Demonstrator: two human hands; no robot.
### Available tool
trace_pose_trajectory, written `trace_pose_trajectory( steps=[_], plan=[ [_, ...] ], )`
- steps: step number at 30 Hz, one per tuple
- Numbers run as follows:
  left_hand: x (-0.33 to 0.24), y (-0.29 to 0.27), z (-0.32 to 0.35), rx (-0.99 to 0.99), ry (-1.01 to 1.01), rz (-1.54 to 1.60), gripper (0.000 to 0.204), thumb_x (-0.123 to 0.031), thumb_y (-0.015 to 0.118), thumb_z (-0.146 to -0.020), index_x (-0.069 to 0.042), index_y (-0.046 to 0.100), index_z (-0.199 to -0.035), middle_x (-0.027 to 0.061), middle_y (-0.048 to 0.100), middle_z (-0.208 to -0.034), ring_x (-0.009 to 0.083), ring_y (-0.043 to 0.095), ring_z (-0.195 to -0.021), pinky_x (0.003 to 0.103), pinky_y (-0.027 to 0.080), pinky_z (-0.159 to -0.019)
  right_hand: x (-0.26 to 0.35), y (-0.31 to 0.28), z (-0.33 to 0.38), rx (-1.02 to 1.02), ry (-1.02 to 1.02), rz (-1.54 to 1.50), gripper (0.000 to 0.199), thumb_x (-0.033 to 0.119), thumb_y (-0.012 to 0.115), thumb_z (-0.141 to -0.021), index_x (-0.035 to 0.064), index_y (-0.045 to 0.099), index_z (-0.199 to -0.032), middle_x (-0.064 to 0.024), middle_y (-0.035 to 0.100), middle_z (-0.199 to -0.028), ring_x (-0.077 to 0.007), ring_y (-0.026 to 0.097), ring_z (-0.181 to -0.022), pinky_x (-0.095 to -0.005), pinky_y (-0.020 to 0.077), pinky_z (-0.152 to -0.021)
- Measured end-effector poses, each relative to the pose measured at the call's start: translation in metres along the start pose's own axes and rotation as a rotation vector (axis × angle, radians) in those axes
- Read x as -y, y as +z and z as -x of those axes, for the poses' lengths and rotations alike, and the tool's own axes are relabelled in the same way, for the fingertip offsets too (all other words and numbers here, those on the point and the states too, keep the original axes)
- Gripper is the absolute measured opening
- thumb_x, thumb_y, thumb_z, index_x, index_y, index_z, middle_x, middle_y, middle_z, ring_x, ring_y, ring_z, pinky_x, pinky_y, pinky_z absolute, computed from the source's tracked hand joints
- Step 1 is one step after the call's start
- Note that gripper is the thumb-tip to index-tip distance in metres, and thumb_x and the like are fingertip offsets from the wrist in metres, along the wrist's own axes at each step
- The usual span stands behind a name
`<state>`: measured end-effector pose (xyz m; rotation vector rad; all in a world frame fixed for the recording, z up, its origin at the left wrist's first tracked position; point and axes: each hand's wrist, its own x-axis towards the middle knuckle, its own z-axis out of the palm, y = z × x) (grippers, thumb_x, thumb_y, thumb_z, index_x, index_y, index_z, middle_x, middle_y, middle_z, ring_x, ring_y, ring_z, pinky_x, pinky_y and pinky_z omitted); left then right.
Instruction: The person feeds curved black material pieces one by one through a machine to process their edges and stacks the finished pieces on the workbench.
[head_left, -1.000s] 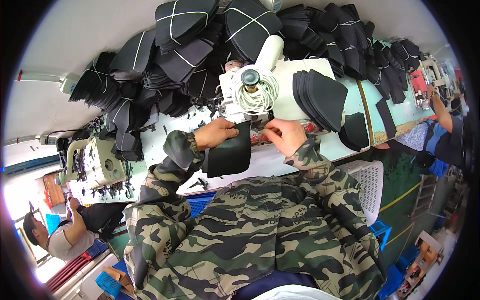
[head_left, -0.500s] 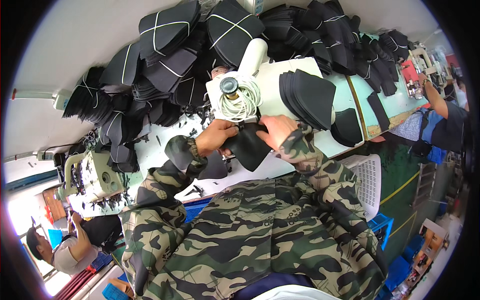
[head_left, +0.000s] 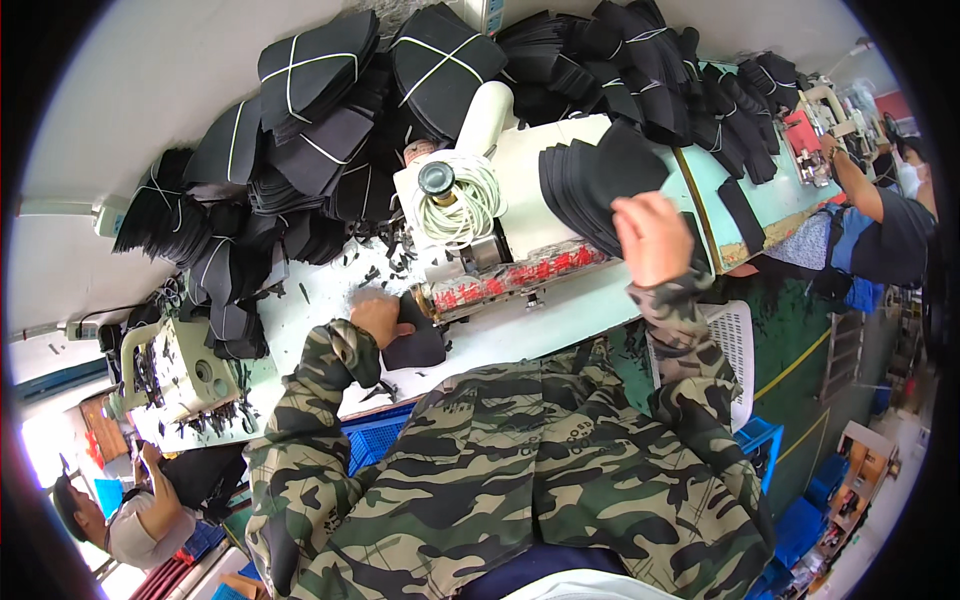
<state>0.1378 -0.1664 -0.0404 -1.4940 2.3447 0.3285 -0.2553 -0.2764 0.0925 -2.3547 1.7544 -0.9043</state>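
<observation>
A black, curved fabric piece lies flat on the white surface, close to its near edge and just left of the sewing machine. The left hand rests on the piece's upper left part, fingers curled over it and pressing it down; whether it grips the piece or only holds it flat I cannot tell. The piece is dark and matte, with a rounded lower edge.

The right hand is raised at the right end of the machine, its fingers on the stack of black pieces that leans there, taking hold of the top one.

Between the two hands the machine fills the middle of the surface, with a coil of white cord on top and a red patterned strip along its front. Bare surface runs as a narrow band along the near edge, from the piece rightward under the machine. Small black scraps lie scattered behind the left hand. The far edge and far left corner are crowded with tied bundles of black pieces, stacked high. A blue crate sits below the near edge.
</observation>
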Motion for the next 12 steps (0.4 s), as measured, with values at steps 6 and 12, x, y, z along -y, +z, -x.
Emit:
trace_pose_trajectory(
  steps=[6, 12],
  plan=[
    [-0.03, -0.012, 0.005, -0.071, -0.259, 0.16, 0.036, -0.033, 0.069, -0.073, -0.012, 0.057, -0.1, 0.0115, 0.063, -0.081, 0.0328, 0.063, -0.07, 0.044, 0.049, -0.063, 0.067, 0.048, 0.047, 0.41, 0.01, -0.456, 0.018, 0.018, 0.068, -0.075, 0.0073, 0.063, -0.088, -0.006, 0.06, -0.073, -0.023, 0.06, -0.066, -0.0332, 0.0478, -0.059],
    [-0.016, -0.033, 0.004, 0.728, -0.026, 1.142, 0.039, -0.032, 0.068, -0.077, -0.003, 0.063, -0.103, 0.0163, 0.067, -0.084, 0.0227, 0.065, -0.072, 0.039, 0.049, -0.069, 0.078, 0.067, 0.069, 0.767, 0.081, -0.584, 0.027, 0.026, 0.071, -0.075, 0.0075, 0.064, -0.094, -0.0062, 0.067, -0.082, -0.0148, 0.065, -0.067, -0.0269, 0.051, -0.06]
  ],
)
